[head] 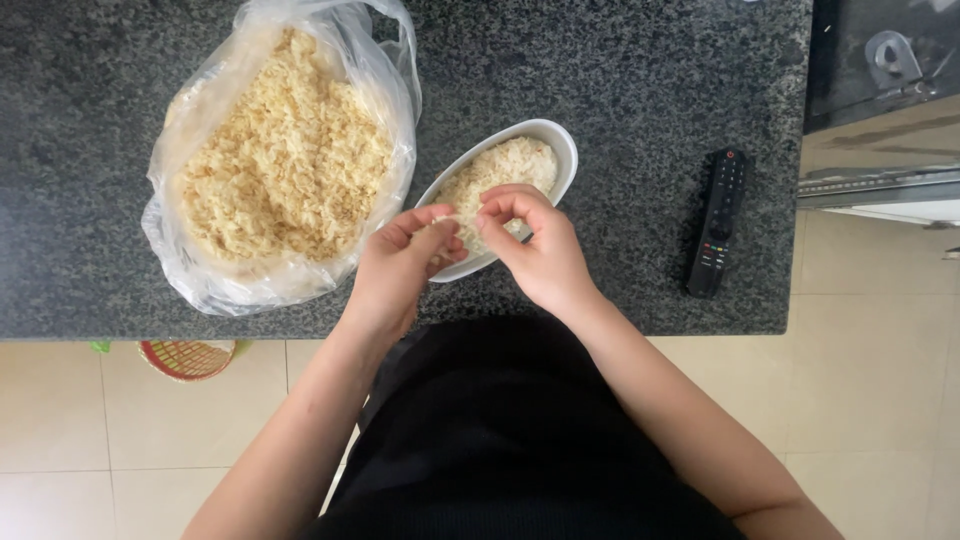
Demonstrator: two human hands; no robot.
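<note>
- Pinched together over a white oval dish (556,140): left hand (398,268) and right hand (535,250), fingertips nearly meeting.
- Right thumb and forefinger closed on what looks like a small bit of pale flake; too small to tell for certain.
- Left fingers (432,222) curled inward, apparently holding a few flakes; whether truly clamped cannot be told.
- Dish resting on a dark speckled stone counter (620,80), tilted diagonally in view, heaped with pale flakes (505,165), partly hidden under both hands.
- Just left of the dish, touching or nearly so: a clear plastic bag (390,60), mouth open, filled with more of the same yellowish flakes.
- Well to the right, apart from the dish: a black remote control (718,222) lying near the counter's edge.
- Below the counter, on a tiled floor: the rim of a red woven basket (188,358).
- Dark clothing at bottom centre, forearms bare.
- Judged best for sorting by hand: keeping both hands low over the dish so loose flakes fall back in, pinching lightly to avoid crushing, working small amounts at a time, steadying the dish since it sits close to the counter edge.
</note>
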